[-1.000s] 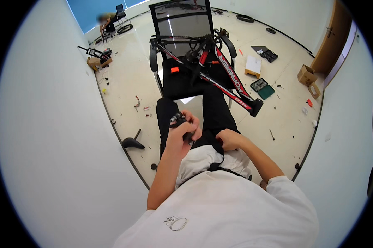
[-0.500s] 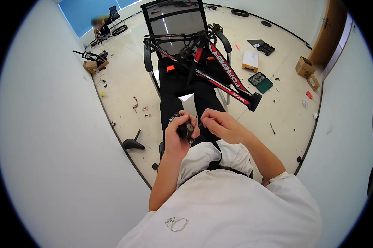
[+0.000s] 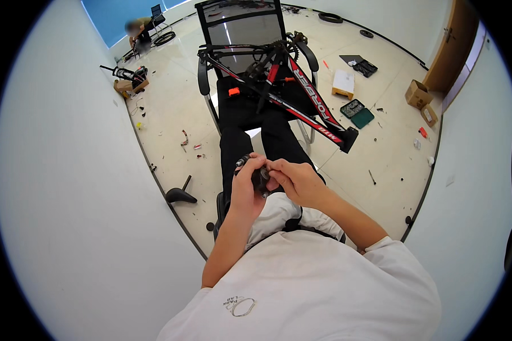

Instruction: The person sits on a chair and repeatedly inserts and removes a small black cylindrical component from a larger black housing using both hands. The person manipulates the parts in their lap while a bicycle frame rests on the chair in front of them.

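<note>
My left hand (image 3: pixel 245 187) is wrapped round a small dark metal bicycle part (image 3: pixel 261 179) with a rounded face, held over my lap. A shiny threaded-looking end (image 3: pixel 242 161) sticks out past its thumb side. My right hand (image 3: pixel 297 181) is closed in a pinch against the right side of that part, fingertips touching or nearly touching the left hand. Whatever the right fingers hold is hidden. Beyond both hands, a black and red bicycle frame (image 3: pixel 304 118) lies across a black mesh-backed chair (image 3: pixel 241 102), with an orange object (image 3: pixel 233 91) on the seat beside it.
Right of the chair, a green open tool case (image 3: pixel 362 117), a white-topped box (image 3: pixel 343 83) and a black tool case (image 3: pixel 365 68) lie on the floor. A bicycle saddle (image 3: pixel 181 196) is at left, cardboard boxes (image 3: pixel 418 94) by the door. Another person (image 3: pixel 139 35) crouches far left.
My right hand has moved left, from just apart to against the dark part. The left hand still grips the part, turned slightly. My legs have shifted a little.
</note>
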Available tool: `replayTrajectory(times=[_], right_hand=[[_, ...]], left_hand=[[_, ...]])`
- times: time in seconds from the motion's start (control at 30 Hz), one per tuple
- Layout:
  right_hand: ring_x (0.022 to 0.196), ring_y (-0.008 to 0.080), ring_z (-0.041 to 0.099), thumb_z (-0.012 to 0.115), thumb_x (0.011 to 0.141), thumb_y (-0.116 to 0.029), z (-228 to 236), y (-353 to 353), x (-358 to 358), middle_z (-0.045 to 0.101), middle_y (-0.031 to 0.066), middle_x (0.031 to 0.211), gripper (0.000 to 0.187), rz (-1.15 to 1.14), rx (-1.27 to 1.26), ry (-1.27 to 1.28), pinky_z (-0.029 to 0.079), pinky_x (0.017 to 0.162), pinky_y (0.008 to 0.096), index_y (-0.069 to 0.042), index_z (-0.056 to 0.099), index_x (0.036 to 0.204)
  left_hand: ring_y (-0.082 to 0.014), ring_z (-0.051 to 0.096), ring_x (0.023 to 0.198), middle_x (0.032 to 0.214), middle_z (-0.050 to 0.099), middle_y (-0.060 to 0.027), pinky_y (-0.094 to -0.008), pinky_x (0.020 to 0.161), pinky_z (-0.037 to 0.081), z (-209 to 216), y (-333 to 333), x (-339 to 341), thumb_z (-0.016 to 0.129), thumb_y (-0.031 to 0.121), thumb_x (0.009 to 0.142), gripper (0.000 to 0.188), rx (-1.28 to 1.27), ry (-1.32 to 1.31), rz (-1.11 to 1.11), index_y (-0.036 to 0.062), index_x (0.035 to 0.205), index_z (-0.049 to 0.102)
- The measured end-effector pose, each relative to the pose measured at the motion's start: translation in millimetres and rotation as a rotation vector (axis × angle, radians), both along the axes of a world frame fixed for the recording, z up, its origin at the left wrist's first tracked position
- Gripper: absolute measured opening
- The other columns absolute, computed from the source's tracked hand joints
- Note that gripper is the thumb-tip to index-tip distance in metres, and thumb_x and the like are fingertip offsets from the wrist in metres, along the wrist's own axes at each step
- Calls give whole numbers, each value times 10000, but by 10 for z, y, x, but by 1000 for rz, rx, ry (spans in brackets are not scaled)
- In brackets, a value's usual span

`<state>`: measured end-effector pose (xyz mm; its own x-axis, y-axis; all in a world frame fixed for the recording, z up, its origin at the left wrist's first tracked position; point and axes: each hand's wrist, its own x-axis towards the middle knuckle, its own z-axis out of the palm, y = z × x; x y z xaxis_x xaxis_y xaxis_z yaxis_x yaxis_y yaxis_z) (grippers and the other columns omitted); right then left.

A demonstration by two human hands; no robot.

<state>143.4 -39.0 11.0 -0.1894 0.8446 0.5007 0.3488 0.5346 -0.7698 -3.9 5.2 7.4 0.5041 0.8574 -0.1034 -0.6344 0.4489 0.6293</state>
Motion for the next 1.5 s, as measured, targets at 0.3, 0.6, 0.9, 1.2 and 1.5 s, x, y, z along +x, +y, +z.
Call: replayTrajectory(times=[0.3,0.6,0.9,1.2,1.5], right_hand=[[657,253,645,644,863,-155,-35,28,296,664,50,814,109,-7,296,-343,499,541,310,-72,609,925],[608,243,621,596,905,-185,-18,72,435,638,119,709,174,0,-128,-195,474,571,318,-15,633,900],[838,197,655,565,899,-206,138,-192,111,679,139,914,296,612,-462,317,516,730,308,35,626,1060],[1018,232,623,550,914,-215,405,638,395,657,145,1081,349,119,-59,-46,478,890,344,22,581,1167],[981,219,634,263,1003,-266,-337,197,35,679,110,1076,488,778,-920,122,490,861,353,27,651,1036]], left_hand=[[-163,497,585,747,534,-53,-291,549,396,-17,-29,0,574,73,833,114,-91,-91,-297,81,892,477],[-163,470,533,808,471,-76,-288,536,374,43,74,-134,505,14,761,143,-14,-296,-149,67,866,424],[-162,542,513,752,582,-107,-277,467,437,-138,102,31,556,-55,769,138,209,162,236,30,833,469],[-141,546,507,685,570,-80,-259,447,399,-135,-226,217,602,-61,739,180,538,358,-87,28,803,459],[-167,521,486,682,547,-104,-266,436,419,-18,78,-93,551,-77,720,175,289,82,153,36,779,431]])
